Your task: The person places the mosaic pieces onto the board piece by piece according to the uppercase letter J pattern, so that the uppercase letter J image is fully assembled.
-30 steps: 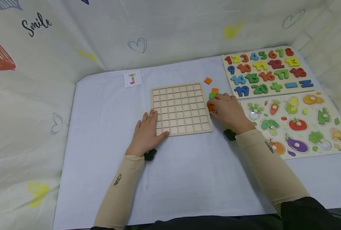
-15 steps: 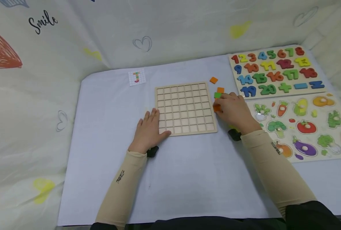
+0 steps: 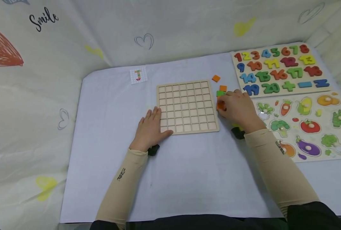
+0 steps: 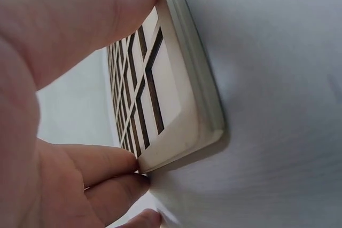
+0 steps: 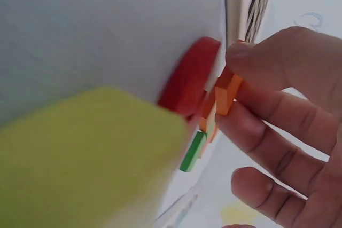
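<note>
A wooden grid board (image 3: 187,107) lies on the white table. My left hand (image 3: 149,131) rests at its lower left corner, fingers straight along the left side and thumb on the near edge, as the left wrist view also shows. To the right of the board, my right hand (image 3: 240,110) pinches an orange square tile (image 5: 228,92) between thumb and fingers. Beyond it lie a green tile (image 3: 220,93) and two loose orange tiles, one nearer (image 3: 223,88) and one farther (image 3: 216,78). The right wrist view shows a red piece (image 5: 193,78) and a blurred yellow piece (image 5: 91,153) beside the hand.
Behind the board lies a small grid card (image 3: 138,75) with a coloured J-like pattern. A number puzzle (image 3: 279,70) stands at the back right, with a vegetable puzzle (image 3: 299,140) in front of it, close to my right forearm. A printed cloth (image 3: 170,32) hangs behind the table.
The head view has shifted, so the whole scene sits farther right in the frame. Both hands stay in nearly the same place relative to the board, the right one still at the orange tiles.
</note>
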Demonstrator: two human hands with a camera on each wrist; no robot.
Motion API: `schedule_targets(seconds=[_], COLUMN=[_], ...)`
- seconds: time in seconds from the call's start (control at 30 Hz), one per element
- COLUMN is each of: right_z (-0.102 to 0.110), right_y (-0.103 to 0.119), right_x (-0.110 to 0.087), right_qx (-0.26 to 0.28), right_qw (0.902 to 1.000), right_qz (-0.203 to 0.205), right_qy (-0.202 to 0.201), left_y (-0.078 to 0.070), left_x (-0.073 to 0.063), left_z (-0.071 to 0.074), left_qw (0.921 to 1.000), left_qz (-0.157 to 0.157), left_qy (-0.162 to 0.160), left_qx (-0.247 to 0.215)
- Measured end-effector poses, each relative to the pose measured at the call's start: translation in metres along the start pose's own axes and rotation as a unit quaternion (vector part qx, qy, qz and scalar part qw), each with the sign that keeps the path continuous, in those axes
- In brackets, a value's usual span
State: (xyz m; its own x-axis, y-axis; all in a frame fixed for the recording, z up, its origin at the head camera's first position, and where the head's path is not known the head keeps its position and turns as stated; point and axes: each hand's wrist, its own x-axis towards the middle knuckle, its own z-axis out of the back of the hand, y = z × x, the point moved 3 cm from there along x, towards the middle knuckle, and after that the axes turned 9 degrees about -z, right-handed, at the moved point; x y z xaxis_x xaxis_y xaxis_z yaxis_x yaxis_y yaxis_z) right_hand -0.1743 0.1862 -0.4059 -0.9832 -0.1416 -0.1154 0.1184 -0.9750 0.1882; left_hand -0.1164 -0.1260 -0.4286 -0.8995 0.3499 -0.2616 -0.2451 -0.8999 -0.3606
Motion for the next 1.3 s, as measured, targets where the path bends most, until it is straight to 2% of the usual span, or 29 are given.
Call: schedule_targets(seconds=[0.17, 0.4, 0.67, 1.3], right_z=[0.006, 0.008, 0.007, 0.004], right_y=[0.004, 0.02, 0.043, 0.098], right_x=[0.005, 0.019, 0.035, 0.069], right_qx=[0.017, 0.035, 0.04, 0.042], right_qw=[0.9998, 0.9981, 0.9974, 0.9911], right_qz=[0.008, 0.045, 0.059, 0.126], right_qy=[-0.008, -0.021, -0.005, 0.014], left_y=[-0.001, -0.001, 0.001, 0.003], left_x=[0.0, -0.001, -0.001, 0.0], left_z=[0.002, 0.001, 0.0, 0.0], left_qw=[1.0, 0.9999, 0.9999, 0.9999], left_qz=[0.0, -0.003, -0.004, 0.005], left_qy=[-0.004, -0.012, -0.017, -0.015], left_qx=[0.002, -0.003, 0.0, -0.002])
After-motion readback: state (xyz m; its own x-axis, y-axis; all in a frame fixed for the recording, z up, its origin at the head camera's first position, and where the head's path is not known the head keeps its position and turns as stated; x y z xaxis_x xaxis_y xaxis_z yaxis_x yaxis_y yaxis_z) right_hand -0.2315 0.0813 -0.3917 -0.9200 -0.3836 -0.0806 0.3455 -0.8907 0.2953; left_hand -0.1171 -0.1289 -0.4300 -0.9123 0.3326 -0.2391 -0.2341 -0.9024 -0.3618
